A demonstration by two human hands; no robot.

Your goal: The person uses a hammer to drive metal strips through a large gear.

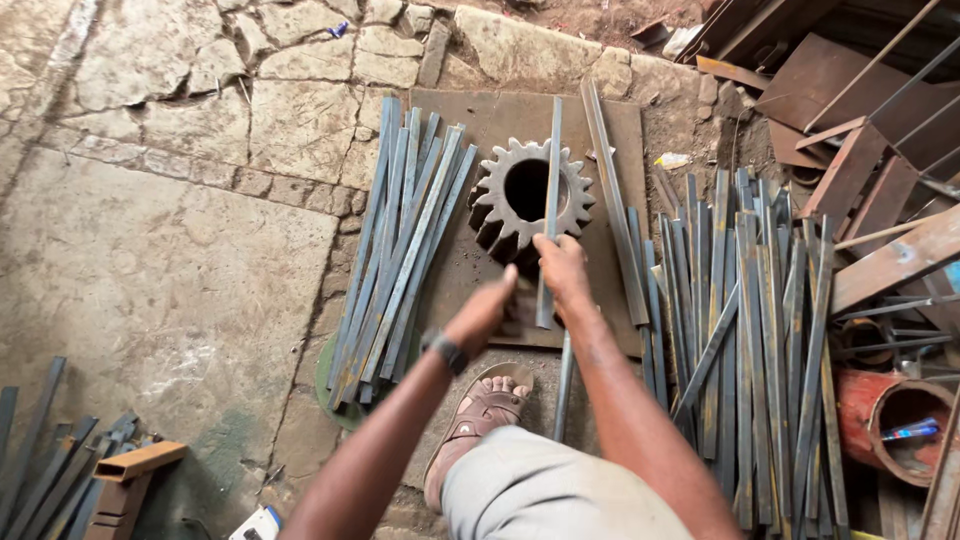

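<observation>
Outdoor scrap-yard floor of cracked stone slabs (180,270) — right hand (560,268) grips a flat steel bar (549,200) laid across a big gear (530,195) on a rusty plate (470,120), left hand (485,310) looks loosely curled beside it, bar piles either side.

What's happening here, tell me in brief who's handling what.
A person sits over a flat steel plate on a stone floor. The right hand holds a flat metal strip laid across a big toothed gear on the plate. The left hand, with a watch at the wrist, hovers blurred just beside the strip's near end. One bundle of strips lies left of the gear, a larger pile to the right. A sandalled foot rests below.
</observation>
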